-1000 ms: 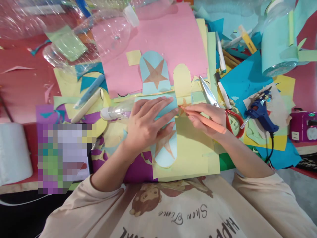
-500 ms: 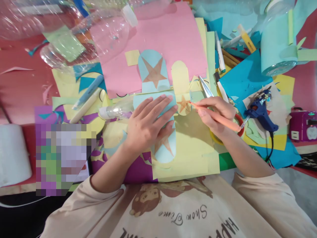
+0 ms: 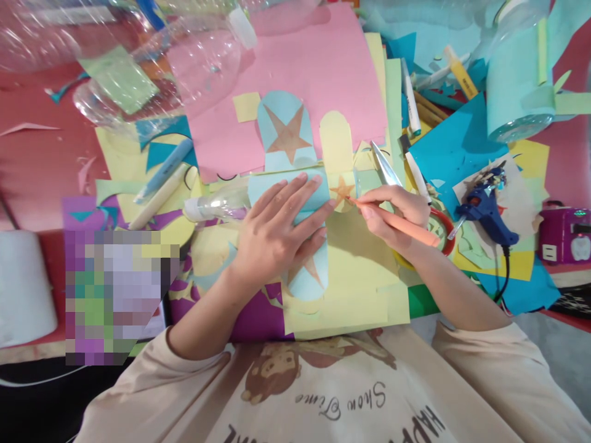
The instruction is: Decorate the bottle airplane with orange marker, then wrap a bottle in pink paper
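The red desk (image 3: 37, 160) is full of paper bits. A big pink sheet (image 3: 314, 67) lies at the back. A blue paper cutout (image 3: 286, 132) with brown stars lies partly on it. The left hand (image 3: 272, 231) lies flat on the cutout's middle, fingers spread wide. Just beside it, the right hand (image 3: 392, 212) has its fingers closed around an orange pen (image 3: 406, 229). The pen's tip touches a small orange star (image 3: 341, 192).

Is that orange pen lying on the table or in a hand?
In a hand: the right hand grips the pen, its tip touching the star.
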The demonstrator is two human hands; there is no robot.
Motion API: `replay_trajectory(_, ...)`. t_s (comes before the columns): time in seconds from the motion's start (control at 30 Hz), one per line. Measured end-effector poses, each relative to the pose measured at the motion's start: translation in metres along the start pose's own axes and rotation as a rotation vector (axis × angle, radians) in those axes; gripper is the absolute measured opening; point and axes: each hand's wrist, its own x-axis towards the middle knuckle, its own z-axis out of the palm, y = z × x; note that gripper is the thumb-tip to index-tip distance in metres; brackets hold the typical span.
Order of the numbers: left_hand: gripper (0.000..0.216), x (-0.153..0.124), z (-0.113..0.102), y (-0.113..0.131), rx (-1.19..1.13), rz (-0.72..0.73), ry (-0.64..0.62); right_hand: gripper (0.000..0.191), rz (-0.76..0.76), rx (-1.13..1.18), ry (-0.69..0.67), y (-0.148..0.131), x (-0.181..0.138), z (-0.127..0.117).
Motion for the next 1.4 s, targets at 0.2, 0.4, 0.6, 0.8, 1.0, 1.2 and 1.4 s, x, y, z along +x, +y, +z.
replay_trajectory(0.2, 0.033, -0.0005, -0.0002, -0.0007, -0.016, -0.025, -0.021, 0.006, 0.004, 0.025, -0.012, 0.0028, -0.0021, 0.0008)
replay_trajectory(0.4, 0.033, -0.0005, 0.0001, -0.0014, 0.008, -0.022, -0.03, 0.006, 0.01, 0.011, -0.015, 0.0008, -0.0018, 0.001)
replay_trajectory(0.6, 0.034, -0.0018, 0.0013, -0.0022, -0.056, -0.029, -0.009, 0.005, -0.009, 0.014, -0.016, 0.0001, -0.0012, 0.0007)
replay_trajectory(0.8, 0.035, -0.0021, 0.0008, -0.0019, -0.03, -0.045, -0.042, 0.004, 0.001, -0.019, -0.016, -0.0005, -0.0014, 0.0001)
replay_trajectory(1.0, 0.038, -0.0013, 0.001, -0.0017, -0.1, -0.031, 0.009, 0.005, 0.006, -0.036, -0.012, -0.0013, -0.0018, -0.0005)
replay_trajectory(1.2, 0.036, -0.0007, 0.0014, -0.0017, -0.116, -0.044, 0.01, 0.006, 0.011, -0.014, -0.033, -0.0028, -0.0009, -0.0017)
replay_trajectory(1.4, 0.033, -0.0011, 0.0003, -0.0019, -0.004, -0.034, -0.034, 0.006, 0.046, -0.026, -0.007, -0.004, -0.0007, -0.003)
